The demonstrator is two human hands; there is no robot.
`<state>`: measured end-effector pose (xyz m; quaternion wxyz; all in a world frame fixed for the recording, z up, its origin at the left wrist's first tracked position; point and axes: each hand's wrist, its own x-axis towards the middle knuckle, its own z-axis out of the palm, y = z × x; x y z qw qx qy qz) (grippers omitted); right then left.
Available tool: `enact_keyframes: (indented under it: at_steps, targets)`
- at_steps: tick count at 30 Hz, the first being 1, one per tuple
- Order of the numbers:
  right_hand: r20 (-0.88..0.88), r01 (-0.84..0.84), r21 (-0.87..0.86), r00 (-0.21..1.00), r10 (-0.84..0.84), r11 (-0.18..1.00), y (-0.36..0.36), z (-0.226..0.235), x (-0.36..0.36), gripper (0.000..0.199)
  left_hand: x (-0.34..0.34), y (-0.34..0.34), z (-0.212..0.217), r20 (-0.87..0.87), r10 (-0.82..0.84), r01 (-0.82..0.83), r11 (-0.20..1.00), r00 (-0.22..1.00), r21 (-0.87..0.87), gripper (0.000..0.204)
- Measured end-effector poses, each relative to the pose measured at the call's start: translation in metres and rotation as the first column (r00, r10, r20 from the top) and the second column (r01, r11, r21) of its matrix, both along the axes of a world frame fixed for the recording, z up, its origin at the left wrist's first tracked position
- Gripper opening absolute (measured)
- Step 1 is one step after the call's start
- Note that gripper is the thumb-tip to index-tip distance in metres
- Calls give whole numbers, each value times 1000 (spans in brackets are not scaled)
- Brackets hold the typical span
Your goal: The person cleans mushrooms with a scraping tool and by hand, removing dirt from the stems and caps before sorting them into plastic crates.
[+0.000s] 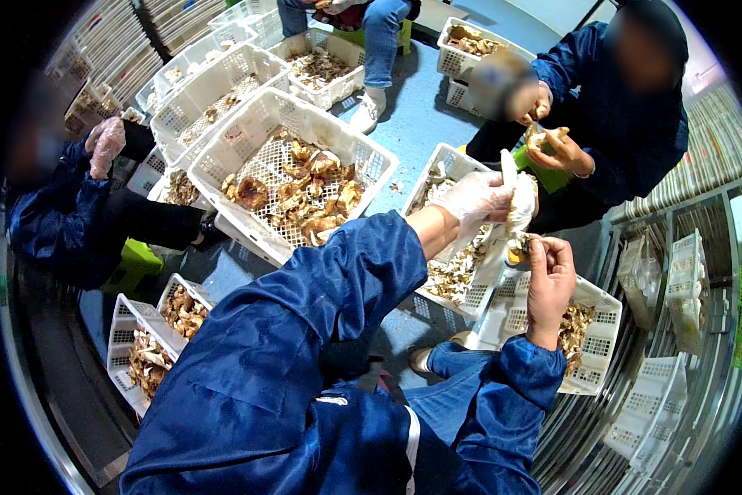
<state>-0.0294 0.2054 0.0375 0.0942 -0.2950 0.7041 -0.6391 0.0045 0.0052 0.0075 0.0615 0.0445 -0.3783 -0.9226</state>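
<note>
Left hand point(480, 200), in a thin clear glove, is closed around a pale mushroom point(519, 198) at about 2 o'clock of centre. Right hand point(550, 276), bare, fingers curled shut at the mushroom's lower end, just below the left; what it pinches cannot be told. Below both: 2 white slotted crates, one point(462, 239) at 3 o'clock, one point(594, 330) at 4 o'clock, holding mushroom pieces. A larger crate of brown mushrooms point(293, 177) sits at 11 o'clock.

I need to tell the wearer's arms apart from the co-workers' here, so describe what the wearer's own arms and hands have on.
Both arms wear shiny dark blue jacket sleeves with gathered elastic cuffs. The left sleeve is pushed up, baring the forearm. The left hand wears a thin, translucent whitish disposable glove. The right hand is bare, its sleeve ending at the wrist. A white stripe runs down the jacket near the lower edge.
</note>
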Motion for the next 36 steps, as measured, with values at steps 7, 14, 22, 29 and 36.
enact_keyframes:
  at_steps: [7, 14, 22, 29, 36]
  targets:
    - [47, 82, -59, 996, -80, 995, -6, -5, -18, 13, -17, -8, -22, -62, -61, 66, 995, 996, 74, 19]
    - [-19, 245, -38, 969, -246, 969, 5, -13, -52, 13, -12, -22, -19, -41, -120, 126, 909, 992, 397, 24]
    - [-155, 193, 377, 977, -143, 906, 5, -17, -52, 20, -24, -33, -28, 66, 73, -91, 930, 995, 357, 22]
    - [-222, 96, 142, 973, -63, 985, -4, -3, -50, 13, -43, -36, -46, 124, 52, -85, 955, 991, 285, 21]
    - [-187, 1, 57, 982, 10, 998, -18, -4, -36, 12, -52, -22, -45, 192, 172, -201, 969, 966, 144, 21]
